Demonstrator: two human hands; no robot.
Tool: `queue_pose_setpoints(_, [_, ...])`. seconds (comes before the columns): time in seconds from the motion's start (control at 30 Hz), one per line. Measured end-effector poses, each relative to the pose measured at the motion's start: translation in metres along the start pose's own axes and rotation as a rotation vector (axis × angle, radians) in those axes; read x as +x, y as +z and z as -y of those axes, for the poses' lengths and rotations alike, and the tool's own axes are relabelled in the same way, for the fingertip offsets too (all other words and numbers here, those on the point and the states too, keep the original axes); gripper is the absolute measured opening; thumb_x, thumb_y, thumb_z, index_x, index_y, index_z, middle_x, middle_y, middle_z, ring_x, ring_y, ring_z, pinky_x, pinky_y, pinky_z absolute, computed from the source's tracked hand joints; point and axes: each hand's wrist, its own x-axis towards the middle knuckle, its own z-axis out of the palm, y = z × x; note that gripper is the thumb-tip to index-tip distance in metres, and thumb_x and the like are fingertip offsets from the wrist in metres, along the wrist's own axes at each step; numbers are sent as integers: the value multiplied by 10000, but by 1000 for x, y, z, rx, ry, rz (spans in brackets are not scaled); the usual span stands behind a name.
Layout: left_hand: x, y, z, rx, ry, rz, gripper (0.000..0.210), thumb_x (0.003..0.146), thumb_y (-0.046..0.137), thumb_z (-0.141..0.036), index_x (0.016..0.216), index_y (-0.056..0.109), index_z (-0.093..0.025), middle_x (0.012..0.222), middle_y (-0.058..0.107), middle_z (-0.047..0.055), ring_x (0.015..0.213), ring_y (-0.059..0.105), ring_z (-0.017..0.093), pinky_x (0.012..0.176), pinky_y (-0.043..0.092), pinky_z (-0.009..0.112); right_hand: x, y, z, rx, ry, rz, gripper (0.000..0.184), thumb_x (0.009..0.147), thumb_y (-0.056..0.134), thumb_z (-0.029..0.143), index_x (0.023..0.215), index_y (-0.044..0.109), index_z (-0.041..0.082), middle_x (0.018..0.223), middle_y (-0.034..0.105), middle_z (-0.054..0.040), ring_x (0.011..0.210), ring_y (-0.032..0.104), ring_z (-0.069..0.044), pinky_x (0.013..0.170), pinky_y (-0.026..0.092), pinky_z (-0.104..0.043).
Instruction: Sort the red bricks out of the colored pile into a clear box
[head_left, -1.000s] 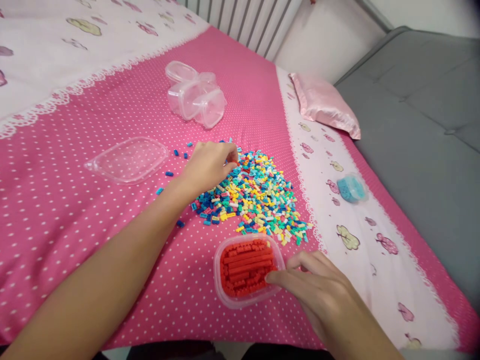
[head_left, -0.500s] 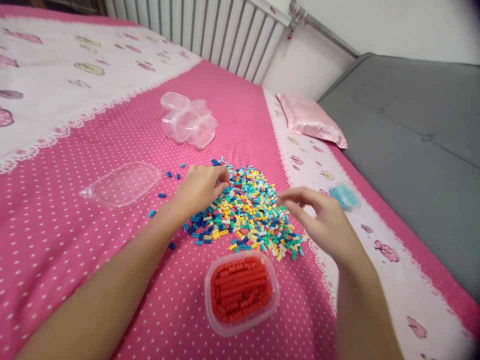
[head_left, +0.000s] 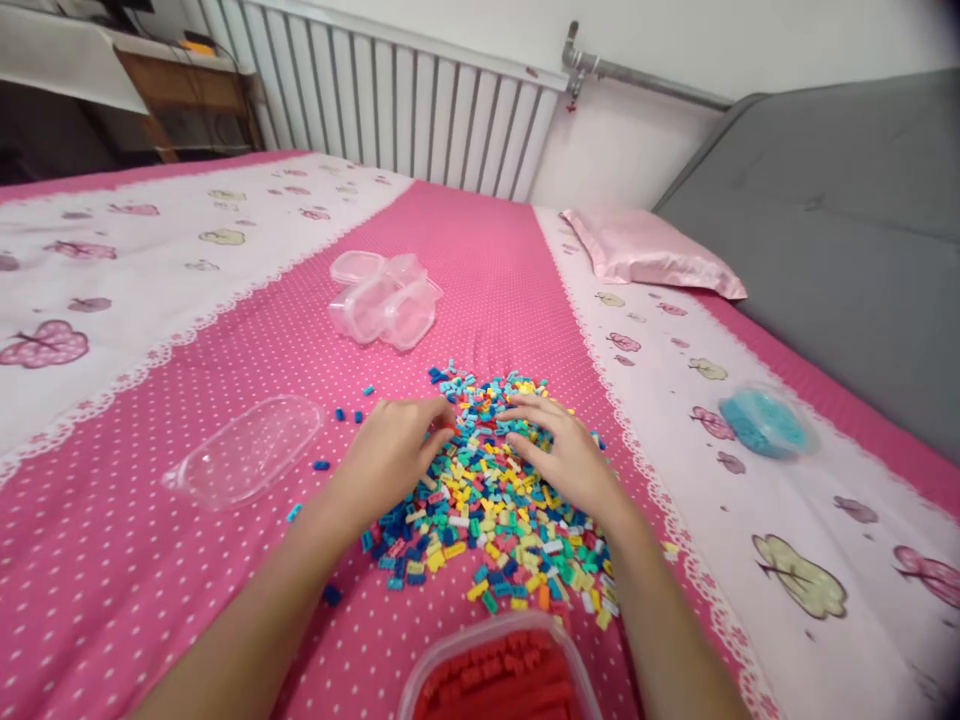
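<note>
Left hand (head_left: 394, 450): fingers curled, grasp indeterminable. Right hand (head_left: 566, 455): fingers parted, apparently unloaded. Small bricks (head_left: 487, 490) lie beneath and between the fingers; likely light, stiff; pinch opposite sides.

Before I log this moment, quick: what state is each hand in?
Left hand: closed, seemingly on a red brick.
Right hand: open over the pile, no held brick visible.

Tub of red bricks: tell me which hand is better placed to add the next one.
Likely the left hand: its fingertips curl in at a red piece, perhaps gripped. The right hand has its fingers parted over the pile, nothing seen in them. Neither is clearly nearer the tub.
</note>
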Motion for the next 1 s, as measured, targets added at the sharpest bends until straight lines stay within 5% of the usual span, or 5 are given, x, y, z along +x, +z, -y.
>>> queue_pose_setpoints(0.13, [0,2,-2,9,11,9,122,970,584,-246,933,689,-195,901,746,38,851,685,227,750,427,308,0,-7,-3,-12,-27,15,344,970,451,118,967,756,277,1236,657,-63,1215,587,-235,1063,428,-457])
queue_pose_setpoints(0.43, [0,7,-10,41,25,51,94,948,617,-217,920,699,-183,874,743,43,820,685,219,742,424,297,-12,-6,7,-296,17,194,63,880,705,224,887,755,261,1295,607,-75,1289,488,-314,1093,340,-549])
queue_pose_setpoints(0.73, [0,3,-5,62,22,-3,98,944,622,-215,930,715,-187,889,759,41,817,696,217,722,424,293,-18,-3,15,-410,-81,170,111,836,716,180,852,762,280,1303,616,-76,1290,476,-343,1109,305,-594])
queue_pose_setpoints(1.0, [0,4,-3,9,67,-7,68,927,643,-194,920,710,-187,878,755,23,807,689,203,753,440,301,-12,-5,17,-317,-108,179,140,812,739,155,710,689,238,1102,689,-12,1109,585,-277,1031,350,-533])
